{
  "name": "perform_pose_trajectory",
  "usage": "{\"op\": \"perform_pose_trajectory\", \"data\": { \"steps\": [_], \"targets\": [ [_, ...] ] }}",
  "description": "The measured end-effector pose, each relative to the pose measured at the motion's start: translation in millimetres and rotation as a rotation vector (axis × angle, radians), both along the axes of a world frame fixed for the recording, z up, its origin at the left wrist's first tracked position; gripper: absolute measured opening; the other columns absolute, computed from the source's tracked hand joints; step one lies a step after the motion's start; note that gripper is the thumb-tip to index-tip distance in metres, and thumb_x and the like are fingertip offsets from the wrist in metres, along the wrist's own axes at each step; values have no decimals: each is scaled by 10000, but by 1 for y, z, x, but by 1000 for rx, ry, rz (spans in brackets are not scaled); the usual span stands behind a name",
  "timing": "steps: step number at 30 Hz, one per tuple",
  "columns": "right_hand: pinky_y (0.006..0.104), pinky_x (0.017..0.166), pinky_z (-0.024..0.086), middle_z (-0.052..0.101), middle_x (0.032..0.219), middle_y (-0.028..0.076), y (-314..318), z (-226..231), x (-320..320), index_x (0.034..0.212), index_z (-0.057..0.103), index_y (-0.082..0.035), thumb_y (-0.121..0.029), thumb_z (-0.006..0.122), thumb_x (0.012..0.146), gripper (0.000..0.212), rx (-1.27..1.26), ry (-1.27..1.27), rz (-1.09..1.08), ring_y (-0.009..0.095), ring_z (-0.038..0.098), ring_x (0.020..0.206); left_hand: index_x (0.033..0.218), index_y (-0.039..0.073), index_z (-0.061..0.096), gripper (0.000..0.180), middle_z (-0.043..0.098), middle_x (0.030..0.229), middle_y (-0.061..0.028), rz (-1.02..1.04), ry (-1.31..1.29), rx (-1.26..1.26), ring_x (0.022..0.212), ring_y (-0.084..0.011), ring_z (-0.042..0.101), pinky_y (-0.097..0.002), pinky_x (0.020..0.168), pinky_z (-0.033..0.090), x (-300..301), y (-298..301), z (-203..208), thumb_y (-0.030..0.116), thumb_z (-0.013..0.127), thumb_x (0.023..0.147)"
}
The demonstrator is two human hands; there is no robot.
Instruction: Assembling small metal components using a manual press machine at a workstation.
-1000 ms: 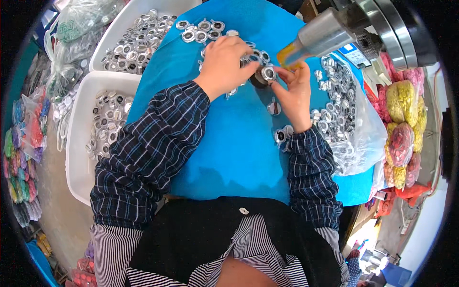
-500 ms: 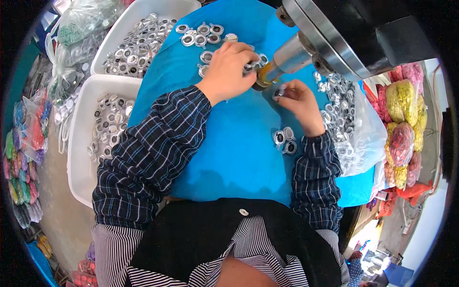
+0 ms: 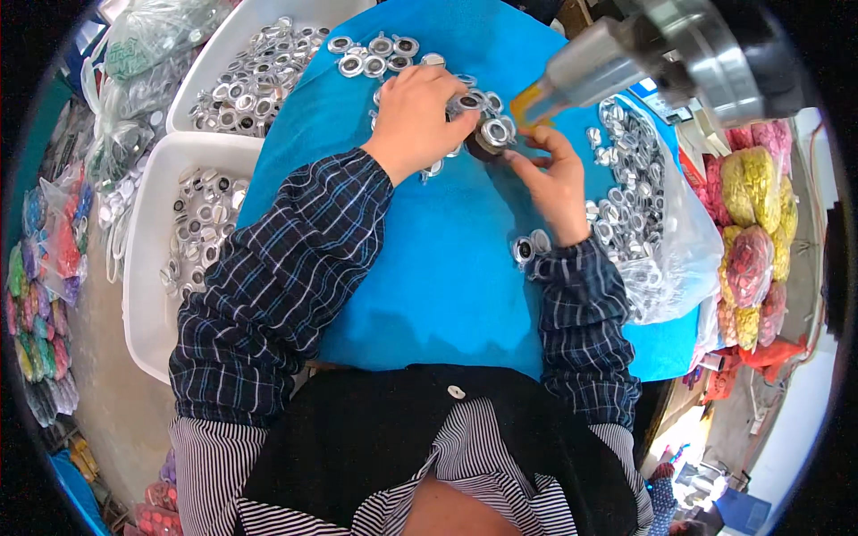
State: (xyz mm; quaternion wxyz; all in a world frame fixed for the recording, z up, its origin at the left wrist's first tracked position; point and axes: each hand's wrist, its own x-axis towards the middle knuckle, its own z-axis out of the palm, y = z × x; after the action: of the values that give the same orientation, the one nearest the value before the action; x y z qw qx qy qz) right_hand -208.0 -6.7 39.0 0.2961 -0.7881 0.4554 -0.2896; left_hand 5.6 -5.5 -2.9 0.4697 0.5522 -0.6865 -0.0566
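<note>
My left hand is at the far middle of the blue cloth, its thumb and forefinger closed around a small round ring-shaped piece with a dark centre. Just right of it, a similar silver-rimmed piece sits on a dark round base. My right hand pinches this second piece at its right edge with thumb and fingertips. Above and to the right hangs the press head, its yellowish tip apart from the piece. Several like pieces lie beyond my left hand.
White tubs of round pieces stand at the left. A clear plastic bag spills many more at the right. Two or so pieces lie by my right wrist. Bagged yellow and pink goods are at the far right.
The press head has lifted up and right off the base. My right hand has moved a little up and left, bringing its piece onto the base. My left hand has barely moved.
</note>
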Motion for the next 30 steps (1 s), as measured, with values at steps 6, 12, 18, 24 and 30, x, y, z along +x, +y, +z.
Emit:
{"op": "perform_pose_trajectory", "data": {
  "steps": [6, 12, 18, 24, 30],
  "targets": [
    [324, 841, 447, 578, 1103, 75, 23, 29, -40, 1092, 542, -36, 19, 671, 663, 451, 35, 162, 618, 166, 552, 1015, 998, 77, 666, 307, 603, 1096, -113, 65, -4, -87, 1071, -315, 522, -432, 926, 409, -2, -1, -1, 273, 670, 761],
    [288, 797, 472, 594, 1018, 60, 15, 11, -38, 1036, 516, -26, -4, 698, 733, 355, 291, 129, 284, 165, 592, 909, 990, 96, 676, 302, 587, 1122, -80, -100, -60, -117, 1118, -292, 489, -441, 947, 368, -7, 0, 0, 278, 671, 749],
    [253, 738, 477, 616, 958, 42, -10, -21, 1, 992, 518, -28, -65, 744, 765, 322, 153, -454, -39, 142, 611, 841, 969, 95, 680, 301, 600, 1101, -82, -114, -139, -97, 1105, -294, 498, -443, 944, 368, -11, 3, 2, 301, 676, 748],
    [292, 801, 461, 614, 1042, 67, -10, -23, 24, 1073, 521, -18, -112, 742, 779, 379, -127, -201, -118, 160, 594, 926, 964, 79, 681, 325, 614, 1080, -84, -4, 27, 11, 1080, -294, 512, -455, 947, 361, 3, -1, 1, 322, 683, 747],
    [318, 872, 425, 577, 1133, 120, 22, 10, -26, 1190, 504, -1, -148, 697, 812, 449, -110, 142, 48, 217, 549, 1035, 969, 71, 680, 318, 611, 1084, -83, 64, 12, -41, 1083, -296, 510, -452, 946, 362, 1, 1, -1, 307, 672, 757]
  ]
}}
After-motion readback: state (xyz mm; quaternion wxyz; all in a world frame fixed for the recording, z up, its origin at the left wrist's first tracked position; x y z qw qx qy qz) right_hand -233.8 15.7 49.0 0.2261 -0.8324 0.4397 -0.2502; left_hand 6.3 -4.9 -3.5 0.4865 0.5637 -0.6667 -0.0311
